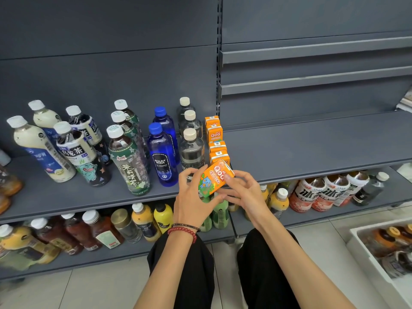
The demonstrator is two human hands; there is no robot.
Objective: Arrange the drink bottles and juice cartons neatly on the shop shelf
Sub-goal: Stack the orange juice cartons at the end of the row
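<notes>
**Both hands hold one tilted juice carton**

Together the left hand (191,197) and the right hand (243,192) grip a small orange cardboard juice carton (214,178), tilted, at the front edge of the grey metal shelf (312,148), just before the row of standing orange cartons (215,134). Pushed in crooked, it may knock that row or the clear plastic bottle (191,150) beside. Both forearms reach forward, fingers curled around the carton.

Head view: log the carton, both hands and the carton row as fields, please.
carton: orange, tilted, held at the front edge of the shelf
left hand: grips carton from the left
right hand: pinches carton from the right
carton row: orange, upright, runs front to back, right of clear bottles
placed: not yet
</notes>
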